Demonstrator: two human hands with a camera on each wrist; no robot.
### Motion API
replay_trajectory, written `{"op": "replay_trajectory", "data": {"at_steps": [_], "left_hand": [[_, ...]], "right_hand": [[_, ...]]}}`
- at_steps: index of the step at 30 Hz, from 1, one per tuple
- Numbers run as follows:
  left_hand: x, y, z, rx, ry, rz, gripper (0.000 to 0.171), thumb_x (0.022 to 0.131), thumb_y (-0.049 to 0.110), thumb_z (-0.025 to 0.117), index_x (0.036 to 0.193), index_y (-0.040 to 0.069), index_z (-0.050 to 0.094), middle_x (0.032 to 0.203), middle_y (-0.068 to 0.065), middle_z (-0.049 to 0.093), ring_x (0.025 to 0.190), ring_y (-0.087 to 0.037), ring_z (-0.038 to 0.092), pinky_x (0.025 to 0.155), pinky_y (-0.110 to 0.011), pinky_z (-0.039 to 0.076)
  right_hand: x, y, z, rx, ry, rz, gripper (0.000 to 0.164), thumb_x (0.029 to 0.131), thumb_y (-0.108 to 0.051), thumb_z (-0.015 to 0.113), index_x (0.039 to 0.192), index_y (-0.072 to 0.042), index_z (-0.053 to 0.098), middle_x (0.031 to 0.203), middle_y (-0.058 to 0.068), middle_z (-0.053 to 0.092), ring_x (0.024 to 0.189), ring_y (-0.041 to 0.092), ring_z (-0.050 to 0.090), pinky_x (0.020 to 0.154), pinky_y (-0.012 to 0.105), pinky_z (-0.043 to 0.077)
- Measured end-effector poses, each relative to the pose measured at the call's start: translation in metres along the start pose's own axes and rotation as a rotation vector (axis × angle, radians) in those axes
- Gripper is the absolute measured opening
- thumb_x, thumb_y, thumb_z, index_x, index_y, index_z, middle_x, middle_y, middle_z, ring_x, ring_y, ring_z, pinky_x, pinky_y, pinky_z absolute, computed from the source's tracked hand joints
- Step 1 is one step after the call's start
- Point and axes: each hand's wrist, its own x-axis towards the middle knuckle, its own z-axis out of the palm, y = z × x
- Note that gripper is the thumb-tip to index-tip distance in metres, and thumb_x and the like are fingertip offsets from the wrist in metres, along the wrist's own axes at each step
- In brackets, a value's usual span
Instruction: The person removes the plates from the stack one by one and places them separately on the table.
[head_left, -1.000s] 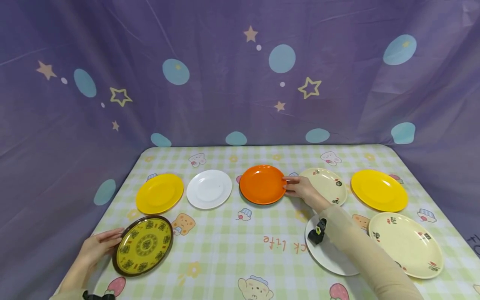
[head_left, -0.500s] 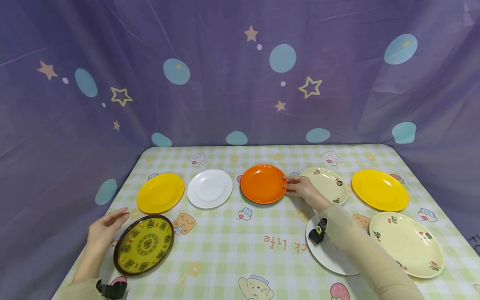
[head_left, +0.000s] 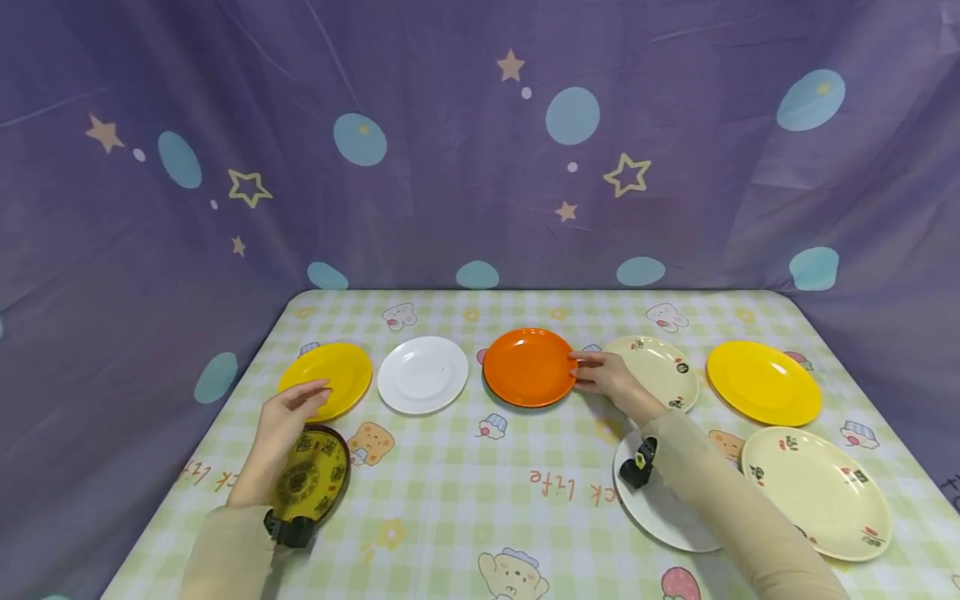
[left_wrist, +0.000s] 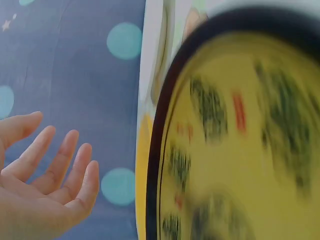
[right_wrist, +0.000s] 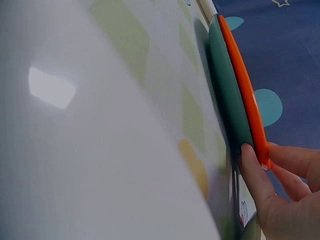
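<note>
My right hand (head_left: pixel 609 379) pinches the right rim of an orange plate (head_left: pixel 528 367). In the right wrist view the thumb lies against its dark green underside (right_wrist: pixel 227 82) and the fingers lie on the orange side; whether this is one plate or two stacked I cannot tell. My left hand (head_left: pixel 283 421) holds nothing, its fingers loosely bent in the left wrist view. It hovers over the near edge of the left yellow plate (head_left: pixel 341 371). Below the left wrist lies a brown-rimmed, olive-yellow patterned plate (head_left: pixel 318 483), partly hidden by the forearm.
A small white plate (head_left: pixel 422 375) lies left of the orange one. Right of it are a cream patterned plate (head_left: pixel 660 367), another yellow plate (head_left: pixel 763 382) and a larger cream plate (head_left: pixel 817 492). My right forearm partly covers a white plate (head_left: pixel 667 517). A purple curtain (head_left: pixel 450 208) hangs behind the table.
My left hand has left the rim of the brown-rimmed plate and moved up and right toward the left yellow plate. My right hand keeps its pinch on the orange plate.
</note>
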Motion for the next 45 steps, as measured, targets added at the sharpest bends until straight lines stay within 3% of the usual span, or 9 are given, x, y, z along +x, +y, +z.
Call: {"op": "replay_trajectory", "data": {"at_steps": [10, 13, 17, 21, 29, 39, 41, 43, 45], "left_hand": [[0.004, 0.039, 0.063, -0.132, -0.152, 0.072, 0.043, 0.081, 0.038, 0.06, 0.11, 0.006, 0.061, 0.097, -0.006, 0.063, 0.076, -0.007, 0.058, 0.063, -0.018, 0.051], [-0.008, 0.071, 0.074, -0.173, -0.218, 0.075, 0.042, 0.085, 0.03, 0.058, 0.112, -0.002, 0.058, 0.097, -0.011, 0.063, 0.077, -0.012, 0.06, 0.066, -0.021, 0.052], [-0.026, 0.121, 0.087, -0.214, -0.241, 0.009, 0.035, 0.085, 0.013, 0.057, 0.111, -0.01, 0.055, 0.098, -0.021, 0.062, 0.08, -0.025, 0.061, 0.07, -0.031, 0.053], [-0.029, 0.137, 0.105, -0.253, -0.25, -0.025, 0.028, 0.085, 0.004, 0.055, 0.109, -0.01, 0.057, 0.098, -0.025, 0.061, 0.08, -0.032, 0.061, 0.069, -0.035, 0.054], [-0.026, 0.139, 0.141, -0.339, -0.29, -0.058, 0.029, 0.083, 0.0, 0.054, 0.11, -0.013, 0.055, 0.097, -0.03, 0.059, 0.072, -0.026, 0.063, 0.067, -0.034, 0.054], [-0.029, 0.145, 0.163, -0.365, -0.365, -0.068, 0.033, 0.083, -0.004, 0.051, 0.114, -0.015, 0.049, 0.094, -0.026, 0.056, 0.082, -0.035, 0.061, 0.073, -0.04, 0.052], [-0.028, 0.141, 0.167, -0.382, -0.379, -0.04, 0.033, 0.082, -0.003, 0.052, 0.115, -0.012, 0.05, 0.094, -0.024, 0.056, 0.082, -0.034, 0.061, 0.072, -0.038, 0.053], [-0.013, 0.114, 0.182, -0.438, -0.403, 0.029, 0.033, 0.082, 0.001, 0.055, 0.114, -0.006, 0.054, 0.091, -0.018, 0.058, 0.077, -0.027, 0.063, 0.067, -0.033, 0.054], [0.003, 0.087, 0.201, -0.445, -0.42, 0.052, 0.034, 0.082, 0.004, 0.057, 0.115, -0.003, 0.054, 0.09, -0.015, 0.057, 0.075, -0.023, 0.063, 0.065, -0.031, 0.055]], "right_hand": [[-0.001, 0.001, 0.0, -0.017, 0.004, -0.005, 0.041, 0.084, 0.008, 0.051, 0.125, 0.008, 0.044, 0.096, 0.01, 0.057, 0.068, 0.008, 0.06, 0.074, 0.03, 0.053], [-0.001, 0.001, 0.0, -0.007, 0.013, 0.0, 0.041, 0.083, 0.008, 0.051, 0.124, 0.008, 0.045, 0.099, 0.012, 0.057, 0.068, 0.008, 0.06, 0.075, 0.031, 0.052], [-0.001, 0.0, 0.0, 0.001, 0.023, 0.009, 0.042, 0.083, 0.008, 0.052, 0.125, 0.007, 0.045, 0.103, 0.014, 0.056, 0.069, 0.008, 0.06, 0.075, 0.03, 0.052], [-0.001, 0.0, 0.0, -0.012, 0.02, 0.013, 0.042, 0.084, 0.007, 0.052, 0.125, 0.006, 0.045, 0.106, 0.016, 0.054, 0.069, 0.008, 0.06, 0.074, 0.029, 0.053], [0.0, 0.001, 0.0, -0.018, 0.005, -0.003, 0.042, 0.084, 0.006, 0.052, 0.125, 0.007, 0.044, 0.109, 0.017, 0.054, 0.069, 0.007, 0.06, 0.076, 0.031, 0.052], [-0.001, 0.004, 0.0, -0.002, -0.023, -0.027, 0.042, 0.084, 0.007, 0.05, 0.125, 0.011, 0.041, 0.124, 0.026, 0.045, 0.069, 0.008, 0.06, 0.077, 0.031, 0.052], [-0.001, 0.003, 0.0, -0.002, -0.022, -0.026, 0.042, 0.084, 0.007, 0.05, 0.125, 0.01, 0.041, 0.124, 0.026, 0.045, 0.07, 0.008, 0.06, 0.077, 0.031, 0.051], [-0.001, 0.002, 0.0, 0.001, -0.018, -0.021, 0.042, 0.084, 0.007, 0.05, 0.125, 0.01, 0.042, 0.124, 0.026, 0.045, 0.07, 0.008, 0.06, 0.077, 0.031, 0.051], [-0.001, 0.002, 0.0, -0.002, -0.017, -0.02, 0.042, 0.084, 0.007, 0.049, 0.126, 0.01, 0.042, 0.124, 0.026, 0.045, 0.07, 0.008, 0.06, 0.077, 0.031, 0.051]]}}
